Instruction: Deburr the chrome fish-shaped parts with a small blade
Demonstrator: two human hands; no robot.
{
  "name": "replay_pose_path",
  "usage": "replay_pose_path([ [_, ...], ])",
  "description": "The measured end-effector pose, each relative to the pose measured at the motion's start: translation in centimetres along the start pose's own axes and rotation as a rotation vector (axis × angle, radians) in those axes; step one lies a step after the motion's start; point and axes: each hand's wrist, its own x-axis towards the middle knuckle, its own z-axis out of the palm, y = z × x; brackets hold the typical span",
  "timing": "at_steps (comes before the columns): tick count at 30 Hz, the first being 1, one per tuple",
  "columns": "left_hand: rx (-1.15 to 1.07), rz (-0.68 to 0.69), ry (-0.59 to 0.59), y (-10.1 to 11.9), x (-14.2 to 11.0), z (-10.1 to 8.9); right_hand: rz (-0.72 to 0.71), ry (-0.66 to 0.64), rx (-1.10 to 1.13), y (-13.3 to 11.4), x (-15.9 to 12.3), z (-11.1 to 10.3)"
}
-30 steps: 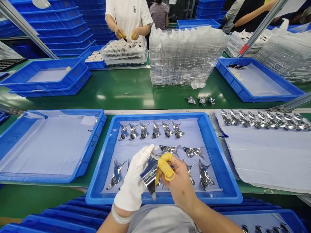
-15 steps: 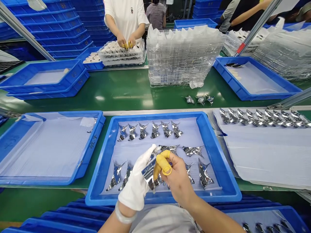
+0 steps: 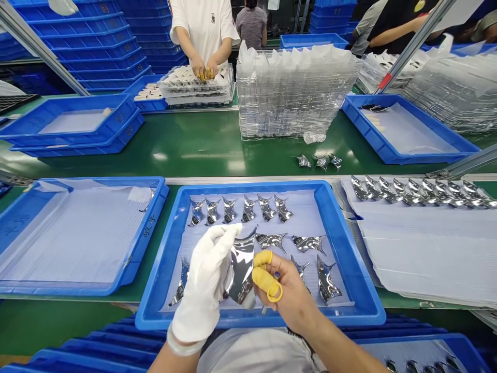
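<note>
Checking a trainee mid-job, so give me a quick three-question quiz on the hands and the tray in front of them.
1. Which hand wears the white glove: left or right?
2. True or false: the top row in the blue tray has six foil pieces.
3. What yellow item is on the right hand?

Key: 1. left; 2. true; 3. finger cot.
</note>
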Motion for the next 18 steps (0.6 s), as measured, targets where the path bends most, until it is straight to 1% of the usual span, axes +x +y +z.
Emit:
replay_pose_path([
  [1, -0.030, -0.018, 0.006, 0.3, 0.0, 0.1, -0.001, -0.012, -0.017, 0.2, 0.0, -0.3],
  [2, -0.065, -0.004, 0.004, 0.5, 0.0, 0.1, -0.004, -0.021, -0.028, 0.4, 0.0, -0.6],
  [3, -0.090, 0.044, 0.002, 0.6, -0.1, 0.0, -0.011, -0.028, -0.037, 0.6, 0.1, -0.8],
  [5, -0.084, 0.219, -0.010, 0.4, -0.3, -0.4, -0.036, -0.046, -0.052, 0.9, 0.4, -1.2],
  [8, -0.009, 0.528, -0.117, 0.2, -0.6, -1.1, -0.087, -0.075, -0.085, 1.1, 0.7, -1.5],
  [10, 0.027, 0.655, -0.190, 0.3, -0.6, -1.4, -0.122, -0.087, -0.131, 1.0, 0.8, -1.7],
  [13, 0.073, 0.731, -0.232, 0.7, -0.7, -1.5, -0.197, -0.097, -0.229, 0.9, 0.8, -1.8],
  [16, 0.084, 0.745, -0.250, 0.8, -0.8, -1.6, -0.306, -0.099, -0.311, 0.9, 0.8, -1.9],
  [18, 0.081, 0.742, -0.258, 0.7, -0.9, -1.7, -0.349, -0.093, -0.346, 0.8, 0.8, -2.0],
])
